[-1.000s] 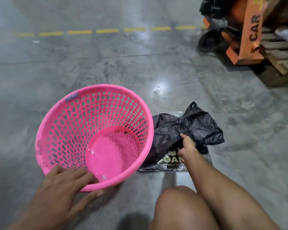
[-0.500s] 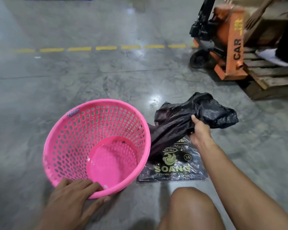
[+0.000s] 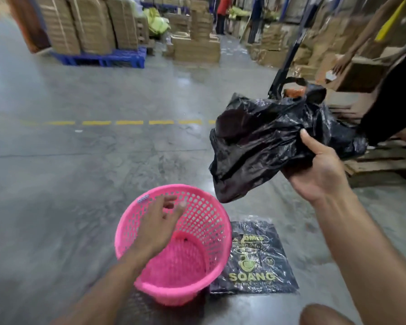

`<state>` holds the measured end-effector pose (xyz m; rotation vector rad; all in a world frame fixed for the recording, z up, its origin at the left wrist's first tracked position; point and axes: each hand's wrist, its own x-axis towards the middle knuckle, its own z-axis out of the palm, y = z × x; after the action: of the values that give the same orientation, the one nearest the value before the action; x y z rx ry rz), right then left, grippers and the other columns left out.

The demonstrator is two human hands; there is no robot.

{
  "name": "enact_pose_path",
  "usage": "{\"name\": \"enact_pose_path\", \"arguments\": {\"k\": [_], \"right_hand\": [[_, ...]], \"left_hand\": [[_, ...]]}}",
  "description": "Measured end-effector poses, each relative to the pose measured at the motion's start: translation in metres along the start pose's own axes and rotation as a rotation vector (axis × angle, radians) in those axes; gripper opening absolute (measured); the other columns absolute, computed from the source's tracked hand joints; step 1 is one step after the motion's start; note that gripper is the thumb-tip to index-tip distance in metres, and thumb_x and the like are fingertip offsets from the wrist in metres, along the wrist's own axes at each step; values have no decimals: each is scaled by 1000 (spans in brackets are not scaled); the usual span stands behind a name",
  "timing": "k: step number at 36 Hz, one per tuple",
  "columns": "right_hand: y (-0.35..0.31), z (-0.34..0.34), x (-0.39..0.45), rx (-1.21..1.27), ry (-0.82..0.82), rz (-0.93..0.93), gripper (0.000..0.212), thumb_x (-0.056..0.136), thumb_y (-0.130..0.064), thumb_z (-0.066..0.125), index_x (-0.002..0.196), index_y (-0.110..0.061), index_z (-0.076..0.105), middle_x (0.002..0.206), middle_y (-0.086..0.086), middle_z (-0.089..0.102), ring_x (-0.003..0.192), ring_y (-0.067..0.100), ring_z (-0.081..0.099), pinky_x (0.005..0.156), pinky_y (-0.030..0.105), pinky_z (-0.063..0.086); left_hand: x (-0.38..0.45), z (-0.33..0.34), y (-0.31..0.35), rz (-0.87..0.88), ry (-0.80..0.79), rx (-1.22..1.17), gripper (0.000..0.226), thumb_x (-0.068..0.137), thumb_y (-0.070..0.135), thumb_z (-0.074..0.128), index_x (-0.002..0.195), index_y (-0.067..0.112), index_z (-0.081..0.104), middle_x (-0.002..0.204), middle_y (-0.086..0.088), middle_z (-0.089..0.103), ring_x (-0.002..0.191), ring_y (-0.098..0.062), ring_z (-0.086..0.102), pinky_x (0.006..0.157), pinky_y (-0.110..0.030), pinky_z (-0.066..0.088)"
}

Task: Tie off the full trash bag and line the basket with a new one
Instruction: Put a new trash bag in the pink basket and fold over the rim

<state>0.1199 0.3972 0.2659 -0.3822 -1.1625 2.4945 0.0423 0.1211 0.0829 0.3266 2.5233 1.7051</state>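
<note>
A pink perforated plastic basket [image 3: 202, 245] stands upright on the concrete floor with nothing visible inside. My left hand [image 3: 158, 221] hovers over its rim, fingers spread, holding nothing. My right hand [image 3: 319, 170] is raised to the right and grips a crumpled black trash bag [image 3: 263, 137], which hangs in the air above and right of the basket. A flat pack of black bags [image 3: 256, 261] printed with gold letters lies on the floor right of the basket.
A pallet jack handle [image 3: 288, 52] and a wooden pallet [image 3: 380, 165] stand to the right, where another person leans over a cardboard box [image 3: 359, 73]. Stacked cartons on blue pallets [image 3: 99, 57] fill the background. A dashed yellow line [image 3: 113, 122] crosses the floor. My knee [image 3: 324, 315] shows bottom right.
My right hand lifted the black bag off the floor into the air. My left hand let go of the basket rim and rose above it. The view tilted up toward the warehouse.
</note>
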Motion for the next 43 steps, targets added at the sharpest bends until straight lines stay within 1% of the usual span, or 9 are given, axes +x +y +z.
{"name": "enact_pose_path", "arguments": {"k": [6,10,13,19,23,27,34,39,43], "right_hand": [[20,28,-24,-13,-50,93,27,102,-24,52,116,-12,72,114,5,77,101,18,74,98,34,57],[54,27,-28,22,-4,186,24,99,-21,55,113,-10,72,106,6,79,94,18,74,90,32,60],[93,21,-26,-2,41,293,22,99,-17,55,99,-8,75,93,7,80,79,18,76,72,29,64],[203,6,-15,-178,119,499,14,94,-9,62,97,-2,73,80,11,79,61,20,74,53,25,58],[299,-25,8,-444,159,593,48,77,-17,75,120,4,70,117,24,74,89,35,74,70,41,64],[325,-26,-4,-542,167,688,58,60,-21,85,111,2,72,108,14,76,87,30,74,76,40,63],[308,-51,3,-1013,264,488,119,39,-54,69,143,-1,48,132,18,64,116,38,64,102,49,53],[235,-5,-33,-1378,88,-47,58,81,-40,68,134,-22,51,140,5,40,110,27,63,93,40,52],[229,30,14,-1457,-17,-251,54,86,-33,67,135,-18,52,140,6,49,107,31,63,86,35,45]], "left_hand": [[64,-24,60,-245,-10,-328,108,57,86,61,148,40,28,140,5,39,108,-34,66,52,-29,56],[73,-41,51,-239,-48,-315,49,83,61,65,119,28,61,104,-1,65,72,-16,58,58,-24,43],[64,-55,31,-193,10,-272,10,93,24,63,85,18,61,72,-5,54,57,-13,46,47,-22,33],[27,-76,-3,-345,41,-444,14,95,11,51,84,18,57,66,5,64,54,-6,60,63,-23,54],[10,-74,-22,-427,71,-490,11,92,24,62,96,16,68,83,-4,71,73,-14,63,75,-33,54],[5,-64,-28,-440,73,-435,15,93,29,62,98,17,70,76,-2,71,76,-14,69,76,-32,48],[7,-75,-27,-387,169,-448,14,95,16,60,89,3,62,75,-14,66,64,-19,75,52,-26,57],[-4,-86,-21,-316,153,-386,14,95,14,59,82,11,55,60,-4,58,56,-22,73,53,-28,53],[-13,-91,-22,-246,111,-319,11,95,14,60,99,6,53,53,-5,58,54,-22,73,61,-33,51]]}}
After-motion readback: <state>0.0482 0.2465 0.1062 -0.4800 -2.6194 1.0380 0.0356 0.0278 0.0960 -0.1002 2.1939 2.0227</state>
